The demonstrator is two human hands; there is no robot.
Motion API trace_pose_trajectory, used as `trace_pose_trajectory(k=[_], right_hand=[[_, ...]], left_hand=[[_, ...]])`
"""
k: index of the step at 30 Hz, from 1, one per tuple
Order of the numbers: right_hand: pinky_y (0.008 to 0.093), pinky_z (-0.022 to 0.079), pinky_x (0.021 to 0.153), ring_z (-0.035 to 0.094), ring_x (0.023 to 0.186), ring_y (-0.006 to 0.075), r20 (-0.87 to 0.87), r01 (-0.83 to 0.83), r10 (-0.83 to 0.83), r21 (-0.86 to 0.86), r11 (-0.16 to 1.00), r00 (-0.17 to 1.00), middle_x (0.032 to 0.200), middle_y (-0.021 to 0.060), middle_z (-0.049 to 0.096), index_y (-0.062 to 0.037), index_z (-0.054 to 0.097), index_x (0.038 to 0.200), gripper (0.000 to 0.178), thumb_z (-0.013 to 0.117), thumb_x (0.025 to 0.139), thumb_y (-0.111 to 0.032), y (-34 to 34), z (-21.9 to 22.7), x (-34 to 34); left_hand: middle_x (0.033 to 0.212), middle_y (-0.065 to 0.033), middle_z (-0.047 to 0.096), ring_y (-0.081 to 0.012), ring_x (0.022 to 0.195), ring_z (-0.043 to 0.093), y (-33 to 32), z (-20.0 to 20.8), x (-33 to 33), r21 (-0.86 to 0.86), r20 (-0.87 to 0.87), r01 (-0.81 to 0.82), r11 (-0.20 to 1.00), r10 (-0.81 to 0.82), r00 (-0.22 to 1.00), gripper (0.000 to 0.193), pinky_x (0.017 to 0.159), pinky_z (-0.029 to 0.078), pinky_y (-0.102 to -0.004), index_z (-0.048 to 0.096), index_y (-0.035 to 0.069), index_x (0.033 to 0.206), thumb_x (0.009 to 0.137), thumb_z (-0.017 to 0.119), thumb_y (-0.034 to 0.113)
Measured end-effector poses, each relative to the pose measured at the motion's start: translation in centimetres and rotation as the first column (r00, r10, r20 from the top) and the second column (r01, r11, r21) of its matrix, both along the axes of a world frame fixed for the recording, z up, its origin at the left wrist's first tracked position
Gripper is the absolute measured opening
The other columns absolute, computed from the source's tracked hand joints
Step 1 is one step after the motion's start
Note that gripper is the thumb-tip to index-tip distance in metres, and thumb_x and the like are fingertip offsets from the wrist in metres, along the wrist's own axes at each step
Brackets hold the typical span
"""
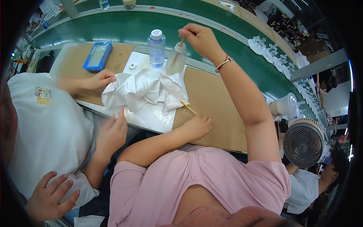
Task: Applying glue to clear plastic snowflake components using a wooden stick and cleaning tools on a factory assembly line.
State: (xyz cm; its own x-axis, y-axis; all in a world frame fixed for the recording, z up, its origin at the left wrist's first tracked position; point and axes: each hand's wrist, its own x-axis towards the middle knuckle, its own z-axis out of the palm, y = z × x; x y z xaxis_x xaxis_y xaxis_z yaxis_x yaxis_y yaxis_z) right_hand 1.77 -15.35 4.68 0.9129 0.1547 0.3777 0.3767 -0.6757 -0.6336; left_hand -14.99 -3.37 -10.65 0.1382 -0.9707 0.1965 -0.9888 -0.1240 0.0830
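A co-worker's hands (101,79) are touching the crumpled white cloth (143,90) lying on the table (215,102). The left hand (196,126) is closing around a thin wooden stick (188,108) beside it. The right hand (202,39) is pinching another stick (182,41) into a frosted plastic bottle (176,58), beside a clear water bottle (156,47).

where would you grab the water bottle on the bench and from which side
Take the water bottle around its clear middle, below the white cap, coming from its left. It stands upright and that side looks open, while the small frosted bottle under the right hand crowds its right and the white cloth lies bunched at its base.
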Motion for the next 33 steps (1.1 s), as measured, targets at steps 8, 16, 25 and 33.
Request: trace_pose_trajectory(k=[8, 16, 25, 33], right_hand=[[0.0262, 0.046, 0.064, 0.056, 0.068, 0.0132, 0.024, 0.008, -0.006, -0.088, 0.996, 1.000, 0.075, 0.0062, 0.065, -0.0046, 0.068, 0.092, 0.020, 0.061, 0.091, -0.024, -0.6, 0.0, -0.5], [0.0297, 0.047, 0.064, 0.058, 0.067, 0.0181, -0.009, -0.071, 0.070, -0.097, 0.993, 0.997, 0.077, 0.0084, 0.066, -0.0042, 0.067, 0.090, 0.022, 0.061, 0.090, -0.026, 0.0, 0.1, 0.1], [0.0301, 0.047, 0.065, 0.057, 0.066, 0.0190, 0.007, -0.097, 0.101, -0.204, 0.974, 0.995, 0.076, 0.0082, 0.065, -0.0047, 0.067, 0.088, 0.022, 0.061, 0.090, -0.026, -0.3, 0.3, -0.7], [0.0301, 0.047, 0.067, 0.057, 0.067, 0.0175, 0.014, -0.044, 0.046, -0.127, 0.991, 0.999, 0.076, 0.0073, 0.066, -0.0064, 0.068, 0.089, 0.023, 0.061, 0.091, -0.028, -0.8, 0.2, -0.6]], left_hand=[[0.101, -0.0165, 0.063, -0.0313, 0.089, 0.063, 10.4, 9.1, 0.8, -0.612, -0.197, -0.410, 0.677, 0.371, 0.907, 0.020, 0.072, 0.052, -0.0357, 0.062, -0.001, 0.096, 0.077, 0.058, -0.005], [0.106, -0.0218, 0.059, -0.0198, 0.085, 0.063, 18.2, 10.8, 1.9, -0.564, -0.706, -0.826, -0.016, 0.527, 0.472, 0.034, 0.074, 0.053, -0.0293, 0.026, 0.000, 0.123, 0.097, 0.047, 0.007], [0.101, -0.0195, 0.063, -0.0308, 0.090, 0.062, 21.3, 9.1, 2.5, -0.514, -0.485, -0.858, -0.012, 0.829, 0.279, 0.029, 0.074, 0.049, -0.0416, 0.048, 0.001, 0.112, 0.092, 0.056, 0.021], [0.108, -0.0160, 0.057, -0.0341, 0.106, 0.054, 17.3, 12.0, 2.2, -0.860, 0.012, -0.484, 0.161, 0.955, 0.296, 0.026, 0.088, 0.044, -0.0405, 0.055, 0.000, 0.110, 0.087, 0.062, 0.010]])
